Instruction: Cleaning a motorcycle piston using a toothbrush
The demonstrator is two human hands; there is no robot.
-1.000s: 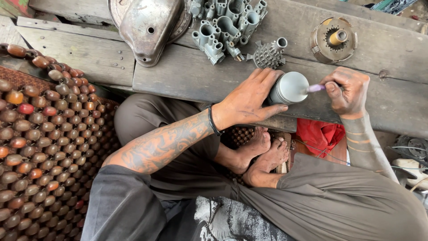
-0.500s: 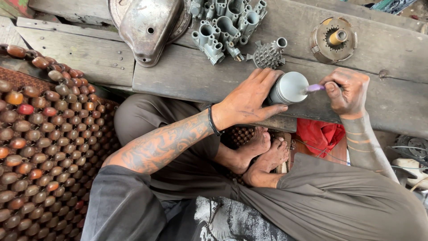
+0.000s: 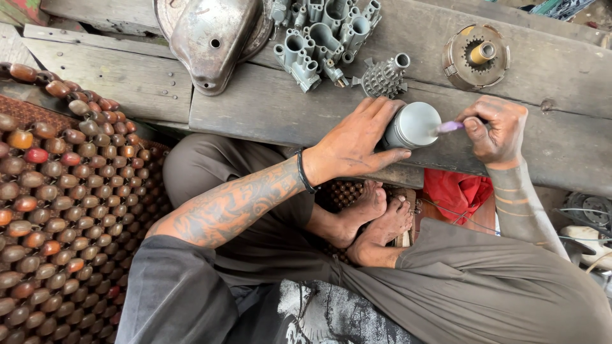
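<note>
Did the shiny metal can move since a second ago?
No. The metal can sits in the same place below the small finned part, held by the left hand.

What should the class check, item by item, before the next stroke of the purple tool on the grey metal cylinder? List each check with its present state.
1. Left hand grips the grey metal cylinder: ok.
2. Cylinder rests on the weathered wooden plank: ok.
3. Right hand pinches the purple-tipped tool: ok.
4. Tool tip touches the cylinder's flat end: ok.
5. Finned grey metal part lies apart from the left hand's fingers: cannot tell.
</note>
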